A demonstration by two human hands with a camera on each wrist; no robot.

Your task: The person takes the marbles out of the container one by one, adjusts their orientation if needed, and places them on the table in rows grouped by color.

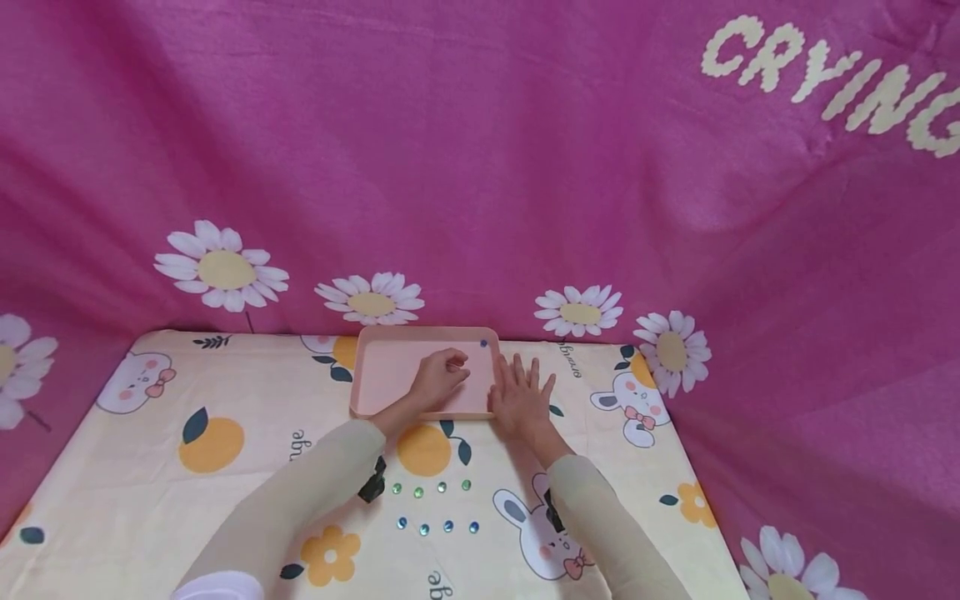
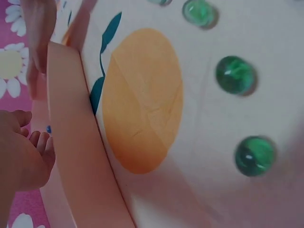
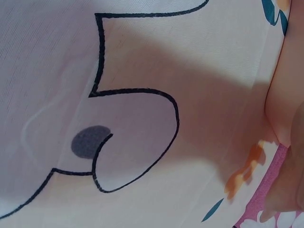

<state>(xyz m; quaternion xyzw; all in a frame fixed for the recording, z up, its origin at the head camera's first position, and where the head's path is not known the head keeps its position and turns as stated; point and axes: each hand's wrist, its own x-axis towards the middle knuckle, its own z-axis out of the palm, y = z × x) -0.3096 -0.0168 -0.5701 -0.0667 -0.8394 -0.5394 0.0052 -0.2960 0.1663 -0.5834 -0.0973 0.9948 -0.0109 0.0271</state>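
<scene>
My left hand (image 1: 440, 380) is above the pink tray (image 1: 390, 335), its fingers loosely bent, with nothing visible in them. In the left wrist view, that hand (image 2: 26, 156) hangs over the tray wall (image 2: 71, 123). Inside the tray's far right corner lies a small blue marble (image 1: 483, 343). My right hand (image 1: 520, 402) is at the tray's right wall, fingers straight and spread, with the palm side down. Nearer to me than the tray are a row of green marbles (image 1: 418, 492) and a row of blue marbles (image 1: 424, 529).
A cream tablecloth (image 1: 262, 517) printed with oranges, flowers and rabbits covers the table. Behind and beside it hangs a magenta curtain (image 1: 480, 167) with daisies. Black wrist devices (image 1: 372, 482) are strapped under both sleeves. The tray stands near the table's back edge.
</scene>
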